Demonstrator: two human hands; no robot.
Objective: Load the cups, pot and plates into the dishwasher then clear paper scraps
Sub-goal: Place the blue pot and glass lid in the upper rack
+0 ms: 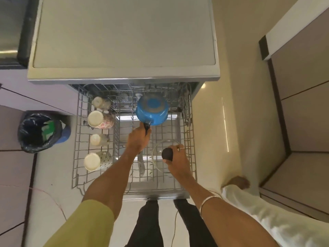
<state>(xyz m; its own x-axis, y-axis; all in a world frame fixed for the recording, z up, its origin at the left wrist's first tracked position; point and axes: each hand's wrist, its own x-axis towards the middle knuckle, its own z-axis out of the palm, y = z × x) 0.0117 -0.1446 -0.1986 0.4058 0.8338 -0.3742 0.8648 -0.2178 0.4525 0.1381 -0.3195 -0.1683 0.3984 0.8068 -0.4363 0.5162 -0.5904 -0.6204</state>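
Both arms reach forward and down over the pulled-out dishwasher rack (187, 132). The left hand (138, 139) is stretched toward the middle of the rack, its fingers curled round the black handle (147, 128) of the blue pot (152, 109). The pot is upside down, its base facing up, and sits at the far middle of the rack, tilted a little toward the near side. Most of the handle is hidden inside the hand; only a short black piece shows between the knuckles and the pot.

The right hand (178, 160) is lower and nearer, on the right side of the rack. Its thumb and fingers are closed round the round black knob (167, 154) of a glass lid (158, 157). The lid is clear, so only its rim is easy to see against the wires, and I cannot tell whether it rests on the rack or is held just above it. A ring shows on one finger and a bangle on the wrist.

Four cups (100, 119) lie in a line down the left side of the rack, bottoms facing up; the farthest one is blurred. Whatever is behind the pot at the far end of the rack is too dim to make out.

On the floor to the left stands a bin (41, 131) with a black liner. The person's dark trouser legs are cut off at the near edge.
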